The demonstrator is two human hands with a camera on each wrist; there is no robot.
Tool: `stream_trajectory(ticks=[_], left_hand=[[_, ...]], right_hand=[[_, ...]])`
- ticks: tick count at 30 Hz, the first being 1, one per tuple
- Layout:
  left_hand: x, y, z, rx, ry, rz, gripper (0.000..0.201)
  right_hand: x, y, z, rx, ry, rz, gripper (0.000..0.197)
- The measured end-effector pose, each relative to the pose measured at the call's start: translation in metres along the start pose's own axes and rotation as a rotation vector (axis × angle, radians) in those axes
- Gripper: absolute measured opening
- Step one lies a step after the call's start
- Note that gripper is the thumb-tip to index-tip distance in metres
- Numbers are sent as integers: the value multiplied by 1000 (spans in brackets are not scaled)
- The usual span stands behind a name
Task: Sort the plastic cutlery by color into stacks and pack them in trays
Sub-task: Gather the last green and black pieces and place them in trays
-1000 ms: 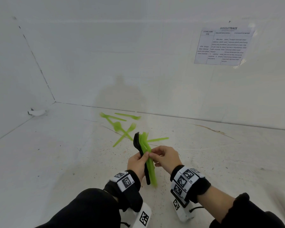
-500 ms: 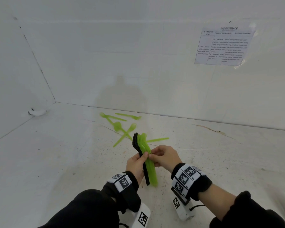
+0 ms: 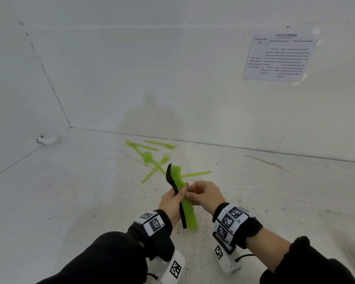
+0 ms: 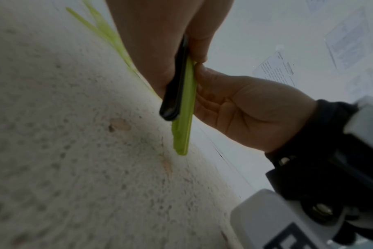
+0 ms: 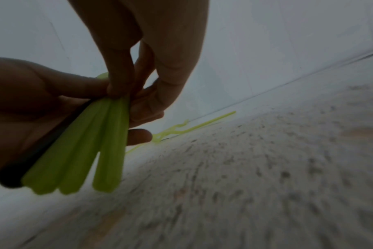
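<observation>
Head view shows both hands meeting over one bundle held above the table (image 3: 74, 201); the left hand (image 3: 171, 202) grips the black forks (image 3: 175, 187) and the green cutlery stack (image 3: 188, 203) together, thumb across the front of the handles and the tines standing up past its fingertips; the right hand (image 3: 205, 194) pinches the green handles from the other side, its fingertips nearly touching the left thumb. In the right wrist view the green handles (image 5: 89, 151) fan out below the pinching fingers, the black handle (image 5: 38, 155) lying along the left palm beside them; so the stack is not yet squared. Beyond the fingertips, well apart from either hand, the loose green forks (image 3: 152, 158) lie crossed on the table; no tray is visible in any view.

These pieces look thin, light and smooth; I judge they will slide against each other readily and splay if the grip eases; the handles should flex a little but the tines seem the weaker part. The sensible hold is mid-handle, below the neck, with flat pressure across the broad faces; pulling the black ones out lengthwise, away from the green, should separate the colours without scattering them. A hard squeeze at the edges could make the stack twist.
</observation>
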State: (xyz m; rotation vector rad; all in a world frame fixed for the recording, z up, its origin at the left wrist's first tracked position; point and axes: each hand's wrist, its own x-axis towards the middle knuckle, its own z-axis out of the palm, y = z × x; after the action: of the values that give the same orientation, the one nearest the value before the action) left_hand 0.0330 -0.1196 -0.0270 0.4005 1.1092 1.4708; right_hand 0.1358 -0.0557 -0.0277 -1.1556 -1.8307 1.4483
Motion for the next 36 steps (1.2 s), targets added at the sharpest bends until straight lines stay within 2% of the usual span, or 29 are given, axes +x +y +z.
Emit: stream_trajectory(ticks=[2, 5, 8, 9, 13, 15, 18, 20, 24, 26, 28, 30, 33, 36], left_hand=[[2, 2, -2, 16, 32, 17, 21], [4, 5, -6, 63, 71, 22, 17], [5, 8, -8, 64, 114, 26, 14], [6, 9, -9, 55, 130, 25, 13], [10, 11, -14, 65, 183, 33, 13], [11, 11, -17, 72, 195, 33, 12], [14, 12, -17, 78, 207, 23, 12], [15, 13, -16, 76, 204, 19, 8], [15, 13, -15, 114, 201, 56, 8], [15, 14, -15, 123, 202, 77, 9], [16, 13, -15, 147, 209, 87, 8], [17, 12, -17, 184, 217, 93, 9], [16, 8, -20, 218, 227, 116, 11], [12, 7, -23, 236, 227, 135, 15]], right_hand=[[1, -6, 1, -94, -15, -19, 5], [15, -18, -1, -302, -4, -25, 21], [45, -29, -7, -501, 78, -49, 24], [57, -29, -8, -603, 32, -50, 28], [92, -19, -7, -1012, -303, 38, 45], [99, -13, -6, -1083, -331, 33, 44], [99, -8, -5, -1023, -243, 12, 28], [96, -10, -7, -951, -152, 14, 27], [84, -14, -10, -510, 83, -3, 24], [70, -17, -5, -221, 63, 22, 19], [53, -19, 4, -69, -17, 51, 15], [41, -16, 13, -106, -15, 31, 18], [30, -11, 24, -175, 76, -13, 24], [23, -14, 30, -189, 45, -28, 25]])
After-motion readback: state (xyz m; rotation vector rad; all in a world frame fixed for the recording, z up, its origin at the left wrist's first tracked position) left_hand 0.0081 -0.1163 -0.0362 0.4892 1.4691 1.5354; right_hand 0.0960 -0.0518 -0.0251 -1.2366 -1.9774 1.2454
